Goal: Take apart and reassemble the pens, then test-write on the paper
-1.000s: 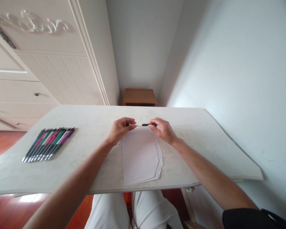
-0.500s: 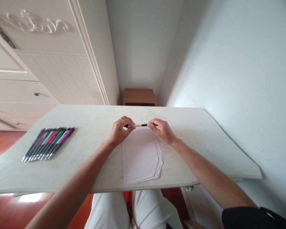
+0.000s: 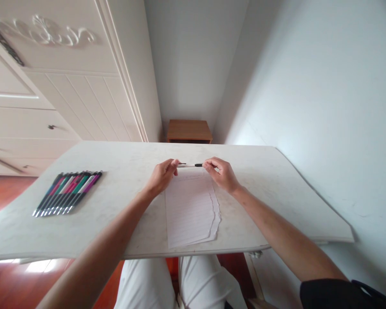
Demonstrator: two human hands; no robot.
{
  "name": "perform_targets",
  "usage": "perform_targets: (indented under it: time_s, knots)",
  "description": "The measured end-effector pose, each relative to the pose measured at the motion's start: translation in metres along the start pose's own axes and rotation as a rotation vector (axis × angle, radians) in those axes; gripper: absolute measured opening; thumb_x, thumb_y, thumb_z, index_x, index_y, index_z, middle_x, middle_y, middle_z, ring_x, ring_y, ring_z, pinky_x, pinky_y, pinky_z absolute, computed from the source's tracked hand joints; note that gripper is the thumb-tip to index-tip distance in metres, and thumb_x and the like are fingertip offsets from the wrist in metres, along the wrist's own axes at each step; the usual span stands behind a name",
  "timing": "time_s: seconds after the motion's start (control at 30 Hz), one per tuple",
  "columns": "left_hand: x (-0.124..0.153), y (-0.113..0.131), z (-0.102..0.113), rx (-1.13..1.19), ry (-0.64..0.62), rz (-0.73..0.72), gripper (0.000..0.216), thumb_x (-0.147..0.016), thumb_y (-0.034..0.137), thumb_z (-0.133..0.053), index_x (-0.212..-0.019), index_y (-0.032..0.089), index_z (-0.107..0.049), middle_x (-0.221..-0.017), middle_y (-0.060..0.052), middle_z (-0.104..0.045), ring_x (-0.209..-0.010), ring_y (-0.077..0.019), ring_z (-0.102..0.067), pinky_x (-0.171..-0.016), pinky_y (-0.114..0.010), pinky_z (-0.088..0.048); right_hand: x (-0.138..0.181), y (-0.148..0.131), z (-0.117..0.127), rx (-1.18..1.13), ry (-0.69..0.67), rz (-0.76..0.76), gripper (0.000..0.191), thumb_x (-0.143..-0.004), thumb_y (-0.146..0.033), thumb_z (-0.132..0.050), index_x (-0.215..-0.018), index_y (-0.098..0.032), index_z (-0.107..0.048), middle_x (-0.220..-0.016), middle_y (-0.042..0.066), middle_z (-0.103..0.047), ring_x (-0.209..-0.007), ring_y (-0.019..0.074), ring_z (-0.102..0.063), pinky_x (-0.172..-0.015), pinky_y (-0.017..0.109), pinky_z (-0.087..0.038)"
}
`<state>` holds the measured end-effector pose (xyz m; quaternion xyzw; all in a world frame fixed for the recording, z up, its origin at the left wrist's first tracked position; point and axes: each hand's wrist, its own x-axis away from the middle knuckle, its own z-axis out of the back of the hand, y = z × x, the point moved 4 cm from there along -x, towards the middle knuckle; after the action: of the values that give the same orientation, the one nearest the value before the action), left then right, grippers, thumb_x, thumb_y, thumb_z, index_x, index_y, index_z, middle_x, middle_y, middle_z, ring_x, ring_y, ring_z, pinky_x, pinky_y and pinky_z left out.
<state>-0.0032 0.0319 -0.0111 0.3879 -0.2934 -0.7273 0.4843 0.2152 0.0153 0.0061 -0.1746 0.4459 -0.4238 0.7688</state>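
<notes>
A thin white pen with black ends (image 3: 190, 165) is held level above the far end of a stack of lined paper sheets (image 3: 190, 210). My left hand (image 3: 161, 176) pinches its left end with closed fingers. Gripping the right end is my right hand (image 3: 221, 173), fingers also closed. The paper lies on the white table (image 3: 122, 189) right in front of me. A row of several coloured pens (image 3: 67, 193) lies side by side at the table's left.
A white wardrobe with drawers (image 3: 51, 98) stands to the left. A small wooden cabinet (image 3: 188, 130) sits beyond the table's far edge. A pale wall (image 3: 309, 86) runs along the right side. My legs in white trousers (image 3: 180, 283) are under the near edge.
Both hands and the pen have shifted slightly away from me, toward the far edge of the paper. My left fingers have slid to the pen's very end.
</notes>
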Motion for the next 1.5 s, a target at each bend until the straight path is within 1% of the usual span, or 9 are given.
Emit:
perform_targets:
  time_s: [0.1, 0.3, 0.43, 0.67, 0.83, 1.03, 1.1, 1.23, 1.5]
  knots:
    - [-0.0038, -0.0020, 0.0024, 0.093, 0.003, 0.033, 0.046, -0.089, 0.055, -0.049, -0.064, 0.017, -0.059, -0.056, 0.000, -0.053, -0.052, -0.0117, -0.046, -0.053, -0.025, -0.038, 0.0004, 0.0013, -0.0001, 0.007, -0.007, 0.000, 0.029, -0.095, -0.038, -0.050, -0.079, -0.018, -0.063, -0.079, 0.005, -0.066, -0.073, 0.0165, -0.060, -0.071, 0.029, -0.046]
    - [-0.0054, -0.0017, 0.0034, 0.405, -0.015, 0.087, 0.044, -0.068, 0.045, -0.078, -0.098, 0.014, -0.069, -0.069, -0.001, -0.062, -0.060, -0.0123, -0.055, -0.055, -0.024, -0.043, -0.0004, 0.0044, 0.0027, -0.002, 0.033, -0.015, 0.032, -0.094, -0.043, -0.050, -0.080, -0.018, -0.064, -0.079, 0.006, -0.067, -0.073, 0.0168, -0.060, -0.071, 0.029, -0.047]
    - [-0.0047, -0.0024, 0.0031, 0.470, -0.006, 0.140, 0.058, -0.071, 0.050, -0.075, -0.115, 0.014, -0.060, -0.089, -0.007, -0.068, -0.070, -0.0164, -0.064, -0.056, -0.025, -0.046, -0.0005, 0.0028, 0.0048, 0.000, 0.046, -0.013, 0.032, -0.094, -0.043, -0.050, -0.079, -0.019, -0.063, -0.078, 0.006, -0.066, -0.072, 0.0169, -0.059, -0.070, 0.030, -0.046]
    - [-0.0051, -0.0072, 0.0024, 0.227, -0.033, 0.086, 0.050, -0.089, 0.059, -0.051, -0.066, 0.015, -0.060, -0.054, 0.002, -0.051, -0.045, -0.0083, -0.040, -0.045, -0.023, -0.030, 0.0010, 0.0002, 0.0038, -0.007, 0.046, 0.010, 0.031, -0.094, -0.042, -0.050, -0.079, -0.019, -0.063, -0.077, 0.005, -0.064, -0.071, 0.0163, -0.058, -0.070, 0.029, -0.046]
    - [-0.0050, -0.0031, 0.0048, 0.380, -0.013, 0.088, 0.035, -0.076, 0.049, -0.070, -0.086, 0.015, -0.068, -0.067, 0.000, -0.061, -0.055, -0.0104, -0.050, -0.053, -0.024, -0.040, 0.0009, 0.0014, 0.0038, -0.007, 0.042, 0.006, 0.031, -0.094, -0.043, -0.050, -0.080, -0.019, -0.063, -0.078, 0.005, -0.065, -0.071, 0.0163, -0.058, -0.070, 0.029, -0.046]
    - [-0.0042, -0.0005, 0.0040, 0.436, 0.016, 0.091, 0.055, -0.067, 0.043, -0.079, -0.110, 0.014, -0.062, -0.105, -0.010, -0.067, -0.068, -0.0119, -0.058, -0.056, -0.023, -0.045, 0.0006, 0.0013, 0.0048, -0.012, 0.052, 0.008, 0.032, -0.094, -0.043, -0.050, -0.079, -0.018, -0.064, -0.077, 0.005, -0.065, -0.071, 0.0164, -0.058, -0.070, 0.030, -0.046]
    - [-0.0041, -0.0018, 0.0017, 0.394, -0.006, 0.105, 0.052, -0.076, 0.053, -0.069, -0.109, 0.013, -0.063, -0.098, -0.010, -0.068, -0.063, -0.0110, -0.056, -0.050, -0.021, -0.041, 0.0006, 0.0003, 0.0048, -0.013, 0.054, 0.012, 0.032, -0.094, -0.043, -0.051, -0.079, -0.018, -0.064, -0.077, 0.005, -0.065, -0.070, 0.0162, -0.058, -0.070, 0.029, -0.046]
    - [-0.0044, -0.0036, -0.0013, 0.304, -0.066, 0.102, 0.056, -0.089, 0.063, -0.047, -0.079, 0.012, -0.066, -0.065, -0.005, -0.063, -0.051, -0.0096, -0.046, -0.046, -0.022, -0.034, 0.0007, -0.0016, 0.0045, -0.011, 0.055, 0.029, 0.032, -0.094, -0.042, -0.051, -0.078, -0.018, -0.063, -0.075, 0.005, -0.064, -0.069, 0.0156, -0.057, -0.069, 0.029, -0.046]
    - [-0.0038, -0.0019, 0.0048, 0.415, -0.013, 0.080, 0.040, -0.070, 0.044, -0.079, -0.094, 0.014, -0.071, -0.074, -0.003, -0.065, -0.061, -0.0109, -0.052, -0.056, -0.023, -0.040, 0.0004, -0.0015, 0.0045, -0.006, 0.052, 0.042, 0.030, -0.094, -0.040, -0.052, -0.078, -0.018, -0.063, -0.076, 0.005, -0.064, -0.069, 0.0153, -0.057, -0.068, 0.028, -0.046]
